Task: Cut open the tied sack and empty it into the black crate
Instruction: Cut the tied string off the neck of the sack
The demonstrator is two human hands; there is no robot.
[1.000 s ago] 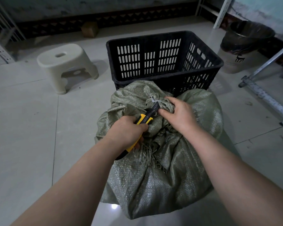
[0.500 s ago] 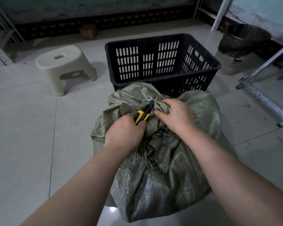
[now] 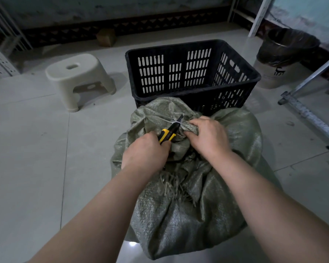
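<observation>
A full grey-green woven sack [image 3: 194, 202] stands on the floor in front of me, its neck bunched and bound with a thin white tie [image 3: 176, 121]. My left hand [image 3: 144, 152] grips a yellow-and-black utility knife [image 3: 168, 134]; the blade tip pokes up at the tie. My right hand [image 3: 207, 137] grips the gathered neck of the sack just right of the tie. The black slotted crate [image 3: 190, 73] sits directly behind the sack, with nothing visible inside it.
A cream plastic stool [image 3: 78, 78] stands on the tiled floor at the left. A bucket lined with a black bag [image 3: 285, 57] is at the back right. A metal frame rail [image 3: 308, 114] lies on the floor at the right. White shelving posts [image 3: 258, 14] rise behind.
My left hand has pushed the knife forward and up, so the blade now reaches the white tie. My right hand keeps its grip on the neck. The view has shifted slightly.
</observation>
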